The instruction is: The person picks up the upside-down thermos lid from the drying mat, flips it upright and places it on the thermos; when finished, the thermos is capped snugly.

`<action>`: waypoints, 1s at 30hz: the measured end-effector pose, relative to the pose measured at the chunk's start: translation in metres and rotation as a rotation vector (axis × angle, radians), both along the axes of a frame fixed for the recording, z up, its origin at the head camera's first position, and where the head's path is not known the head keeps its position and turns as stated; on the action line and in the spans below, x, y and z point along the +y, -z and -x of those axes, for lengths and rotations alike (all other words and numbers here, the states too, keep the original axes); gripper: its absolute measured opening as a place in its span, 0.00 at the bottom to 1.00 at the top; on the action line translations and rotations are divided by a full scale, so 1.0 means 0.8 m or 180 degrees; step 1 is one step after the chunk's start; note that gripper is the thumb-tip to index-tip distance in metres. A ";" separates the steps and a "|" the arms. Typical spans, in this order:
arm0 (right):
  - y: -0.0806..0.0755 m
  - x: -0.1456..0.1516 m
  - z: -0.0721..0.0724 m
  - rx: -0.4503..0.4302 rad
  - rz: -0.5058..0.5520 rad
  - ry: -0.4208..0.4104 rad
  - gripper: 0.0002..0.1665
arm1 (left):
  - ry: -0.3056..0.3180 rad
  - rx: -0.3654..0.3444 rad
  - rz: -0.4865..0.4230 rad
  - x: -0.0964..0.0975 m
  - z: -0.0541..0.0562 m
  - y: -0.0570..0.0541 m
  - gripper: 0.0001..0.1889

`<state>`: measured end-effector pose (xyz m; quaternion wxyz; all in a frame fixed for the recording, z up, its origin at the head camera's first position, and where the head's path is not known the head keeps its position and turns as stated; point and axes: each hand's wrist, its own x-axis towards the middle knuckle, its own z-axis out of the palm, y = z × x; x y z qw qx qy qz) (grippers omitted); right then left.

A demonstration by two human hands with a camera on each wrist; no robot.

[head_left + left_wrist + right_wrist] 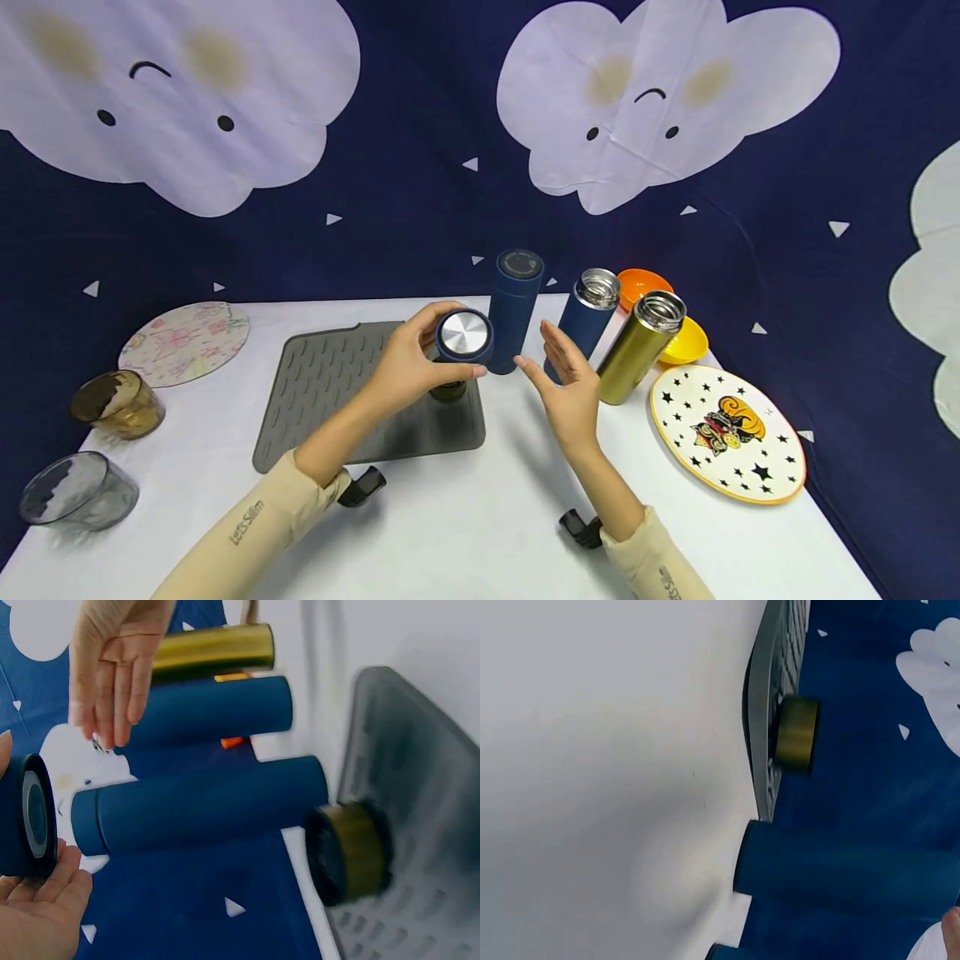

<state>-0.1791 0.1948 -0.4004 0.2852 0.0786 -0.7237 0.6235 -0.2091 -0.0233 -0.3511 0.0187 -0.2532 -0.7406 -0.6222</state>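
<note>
From my remote station, with twelve at the far edge: a white-covered table (480,542) fills the view, and at ten lies the grey ribbed drying mat (330,383), probably there to stop small parts sliding. Just past twelve, the tall navy cylindrical bottle (512,325) stands upright, its top on. At two I've got the open-mouthed gold metal bottle (633,358); nearer one, the open-mouthed blue steel-rimmed bottle (589,321), both upright, I'd guess for easy access to their mouths.

Now the hands! The right hand (573,404), at two, has its fingers extended, holding nothing, beside the blue bottle; contact I can't tell. At eleven the left hand (405,362) grips the round navy silver-faced cap (465,333) by its sides, likely keeping that face clear. Below it, the short gold-and-black cap (356,855) sits on the mat.
</note>
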 end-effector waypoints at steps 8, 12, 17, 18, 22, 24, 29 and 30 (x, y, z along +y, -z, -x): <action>0.003 0.017 0.001 0.0359 0.0202 0.0361 0.35 | 0.0032 0.0213 -0.0073 0.047 0.012 -0.026 0.38; 0.008 0.025 0.003 0.0468 0.0268 0.0600 0.39 | 0.0112 0.0371 -0.0180 0.075 0.020 -0.043 0.37; 0.012 0.034 0.014 0.0200 0.0204 0.0923 0.44 | 0.0197 0.0530 -0.0174 0.118 0.032 -0.062 0.36; 0.013 0.036 0.017 0.0127 0.0188 0.0970 0.45 | 0.0195 0.0542 -0.0138 0.127 0.034 -0.065 0.36; 0.021 0.041 0.034 -0.0101 0.0076 0.1102 0.50 | 0.0103 0.0608 0.0083 0.164 0.046 -0.067 0.37; 0.025 0.041 0.042 -0.0118 -0.0051 0.1163 0.52 | 0.0014 0.0704 0.0260 0.180 0.053 -0.064 0.38; 0.028 0.040 0.064 -0.0149 -0.0345 0.1330 0.54 | -0.0237 0.0789 0.0529 0.213 0.073 -0.049 0.40; 0.029 0.041 0.068 -0.0185 -0.0367 0.1374 0.54 | -0.0278 0.0781 0.0556 0.217 0.076 -0.044 0.39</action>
